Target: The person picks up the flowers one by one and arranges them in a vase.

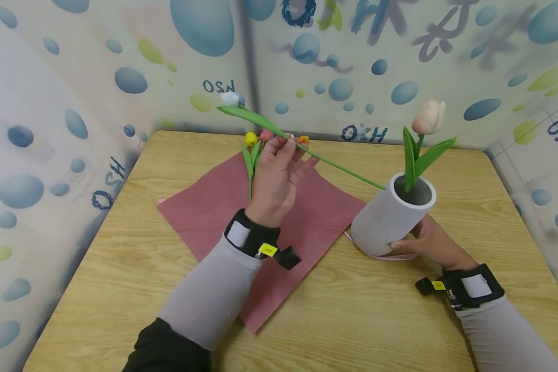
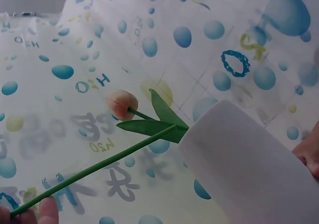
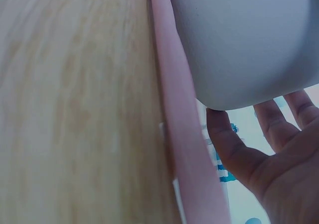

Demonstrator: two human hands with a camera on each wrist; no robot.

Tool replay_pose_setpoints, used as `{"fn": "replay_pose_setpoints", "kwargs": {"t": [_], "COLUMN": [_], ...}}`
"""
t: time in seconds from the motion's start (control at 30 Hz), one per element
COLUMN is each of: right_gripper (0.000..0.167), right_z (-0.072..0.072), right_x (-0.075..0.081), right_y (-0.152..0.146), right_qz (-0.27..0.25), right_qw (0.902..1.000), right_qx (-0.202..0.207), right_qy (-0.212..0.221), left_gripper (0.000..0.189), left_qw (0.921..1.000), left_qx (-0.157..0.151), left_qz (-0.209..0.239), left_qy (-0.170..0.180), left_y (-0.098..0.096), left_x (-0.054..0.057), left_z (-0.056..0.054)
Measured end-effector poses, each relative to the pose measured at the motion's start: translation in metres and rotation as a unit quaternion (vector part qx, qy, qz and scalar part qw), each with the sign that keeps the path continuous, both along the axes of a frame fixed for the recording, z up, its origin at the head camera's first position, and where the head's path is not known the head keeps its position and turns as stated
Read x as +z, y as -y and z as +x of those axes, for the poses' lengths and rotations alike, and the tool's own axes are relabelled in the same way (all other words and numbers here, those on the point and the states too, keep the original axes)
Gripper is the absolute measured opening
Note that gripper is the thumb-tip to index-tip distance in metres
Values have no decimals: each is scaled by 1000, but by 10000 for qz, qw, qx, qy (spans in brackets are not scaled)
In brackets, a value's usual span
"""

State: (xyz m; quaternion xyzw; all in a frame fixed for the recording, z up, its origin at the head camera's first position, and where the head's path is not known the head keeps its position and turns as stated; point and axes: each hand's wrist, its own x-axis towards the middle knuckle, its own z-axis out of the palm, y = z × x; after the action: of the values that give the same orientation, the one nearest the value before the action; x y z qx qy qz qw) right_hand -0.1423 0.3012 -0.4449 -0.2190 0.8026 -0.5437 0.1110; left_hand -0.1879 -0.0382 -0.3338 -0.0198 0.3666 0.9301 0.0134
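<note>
With thumb and fingers, my left hand [image 1: 276, 181] pinches the long green stem of a white tulip [image 1: 230, 98]. The flower head points up and left; the stem's lower end reaches the rim of a white vase [image 1: 381, 227]. My right hand [image 1: 432, 243] grips the vase low on its right side, and the vase leans to the right. A pale pink tulip [image 1: 429, 118] with green leaves stands in its mouth. In the right wrist view, fingertips [image 3: 217, 122] touch the vase near its base.
Dusky-pink wrapping paper [image 1: 307, 248] lies on the wooden table [image 1: 353, 320]. Yellow [image 1: 251, 138], pink [image 1: 266, 135] and orange tulips [image 1: 304, 139] lie at its far edge, partly behind the left hand. A pink ribbon [image 3: 182, 124] runs beside the vase's base. A patterned backdrop [image 1: 297, 77] encloses the table.
</note>
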Motion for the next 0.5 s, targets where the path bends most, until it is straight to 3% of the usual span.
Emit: {"fn": "replay_pose_setpoints", "kwargs": {"t": [0.27,0.5], "right_gripper": [89,88], "right_z": [1,1], "right_x": [-1,0], "right_y": [-1,0], "right_qz": [-11,51], "right_qw": [10000,10000], "right_qx": [20,0], "right_qy": [0,6], "left_gripper": [7,6], "left_qw": [9997,9977], "left_qx": [-43,-61], "left_qz": [-54,-492], "left_qy": [-253,-452], "left_y": [-18,-31], "left_x": [9,12], "left_z": [-4,-6]}}
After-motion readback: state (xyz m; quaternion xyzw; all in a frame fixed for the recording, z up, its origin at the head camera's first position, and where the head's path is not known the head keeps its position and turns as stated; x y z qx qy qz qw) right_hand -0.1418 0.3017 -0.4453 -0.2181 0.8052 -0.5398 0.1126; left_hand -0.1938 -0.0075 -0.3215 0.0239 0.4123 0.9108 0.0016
